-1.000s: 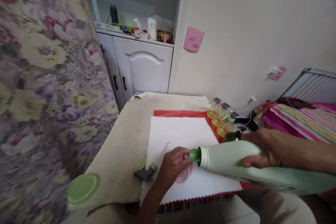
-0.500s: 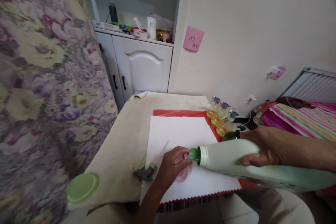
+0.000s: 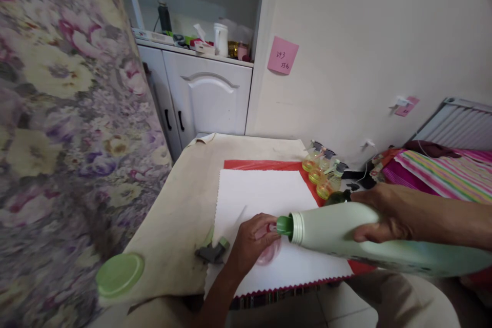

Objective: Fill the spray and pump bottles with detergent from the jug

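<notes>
My right hand (image 3: pixel 378 218) grips a big pale green bottle (image 3: pixel 361 238), tipped on its side with its green spout (image 3: pixel 285 225) pointing left. The spout meets the mouth of a small clear pink bottle (image 3: pixel 269 251), which my left hand (image 3: pixel 251 243) holds wrapped in its fingers on a white cloth (image 3: pixel 261 205). The white cloth lies over a red sheet (image 3: pixel 269 165) on a beige table (image 3: pixel 184 215). A grey and green spray head (image 3: pixel 212 252) lies just left of my left hand.
A round green cap (image 3: pixel 120 274) sits at the table's near left corner. Three small yellow spray bottles (image 3: pixel 323 174) stand at the table's right edge by the wall. A flowered curtain (image 3: pixel 61 128) hangs left. A white cabinet (image 3: pixel 203 97) stands behind; striped bedding (image 3: pixel 442 174) lies right.
The big bottle and both hands have stayed nearly still; the view has shifted up very slightly.
</notes>
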### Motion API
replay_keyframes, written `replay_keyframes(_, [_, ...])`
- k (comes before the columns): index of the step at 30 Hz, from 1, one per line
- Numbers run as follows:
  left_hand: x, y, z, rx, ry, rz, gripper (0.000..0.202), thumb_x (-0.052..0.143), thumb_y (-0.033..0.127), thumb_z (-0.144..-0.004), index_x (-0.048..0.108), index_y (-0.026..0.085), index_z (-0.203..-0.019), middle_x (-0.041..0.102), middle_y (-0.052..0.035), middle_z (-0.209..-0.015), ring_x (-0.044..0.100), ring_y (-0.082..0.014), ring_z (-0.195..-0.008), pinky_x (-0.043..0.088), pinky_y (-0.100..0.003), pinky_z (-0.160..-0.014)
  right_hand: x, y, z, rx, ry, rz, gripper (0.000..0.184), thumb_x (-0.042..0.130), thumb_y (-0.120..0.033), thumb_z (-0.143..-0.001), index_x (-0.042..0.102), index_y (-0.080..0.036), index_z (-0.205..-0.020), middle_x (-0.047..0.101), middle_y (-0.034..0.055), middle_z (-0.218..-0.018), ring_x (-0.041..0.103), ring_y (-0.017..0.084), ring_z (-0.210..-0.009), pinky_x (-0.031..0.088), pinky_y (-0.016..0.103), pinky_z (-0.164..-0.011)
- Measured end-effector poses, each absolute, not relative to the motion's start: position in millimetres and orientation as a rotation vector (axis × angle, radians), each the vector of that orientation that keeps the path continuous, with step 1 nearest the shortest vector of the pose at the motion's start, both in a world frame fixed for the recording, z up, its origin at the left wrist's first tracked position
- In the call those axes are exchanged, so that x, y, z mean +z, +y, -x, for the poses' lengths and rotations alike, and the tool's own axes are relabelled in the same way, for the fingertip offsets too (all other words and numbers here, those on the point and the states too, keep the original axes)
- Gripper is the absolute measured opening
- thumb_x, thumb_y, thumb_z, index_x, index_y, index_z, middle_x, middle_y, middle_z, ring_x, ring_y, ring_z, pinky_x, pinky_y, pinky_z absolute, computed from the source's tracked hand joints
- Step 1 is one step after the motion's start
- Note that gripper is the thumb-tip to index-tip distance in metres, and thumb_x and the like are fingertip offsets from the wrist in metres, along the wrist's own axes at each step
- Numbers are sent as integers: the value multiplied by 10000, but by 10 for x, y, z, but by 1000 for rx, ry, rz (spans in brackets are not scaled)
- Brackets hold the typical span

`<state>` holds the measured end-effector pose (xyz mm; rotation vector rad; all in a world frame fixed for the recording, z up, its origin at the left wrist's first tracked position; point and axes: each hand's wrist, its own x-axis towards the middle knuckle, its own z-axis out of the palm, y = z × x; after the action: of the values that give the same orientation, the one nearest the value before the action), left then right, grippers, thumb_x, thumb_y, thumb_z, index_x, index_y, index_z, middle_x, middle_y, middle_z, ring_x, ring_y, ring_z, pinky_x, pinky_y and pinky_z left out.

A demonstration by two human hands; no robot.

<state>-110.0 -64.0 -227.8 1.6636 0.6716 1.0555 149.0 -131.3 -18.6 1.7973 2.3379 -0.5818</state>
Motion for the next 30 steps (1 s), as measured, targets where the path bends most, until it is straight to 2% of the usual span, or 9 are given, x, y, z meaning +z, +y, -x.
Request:
replay_keyframes(19, [-2301,-645,1102,1054,659,-1655,212,688,339,-817,721,203,-975,699,-58,-943,642,-212,-914,476,-312,-837,-160,-1314,-1469,-565,2307,-1798,466,564,-656,-796,619,-194,-821,687,53,-726,625,175,-589,369,227,-482])
replay_keyframes(30, [-2298,-638,1103,1063,663,-1659,211,697,313,-810,721,192,-981,703,-58,-954,643,-208,-917,469,-297,-832,-170,-1304,-1475,-509,2303,-1802,459,569,-651,-796,607,-194,-808,672,42,-688,603,161,-554,335,223,-459])
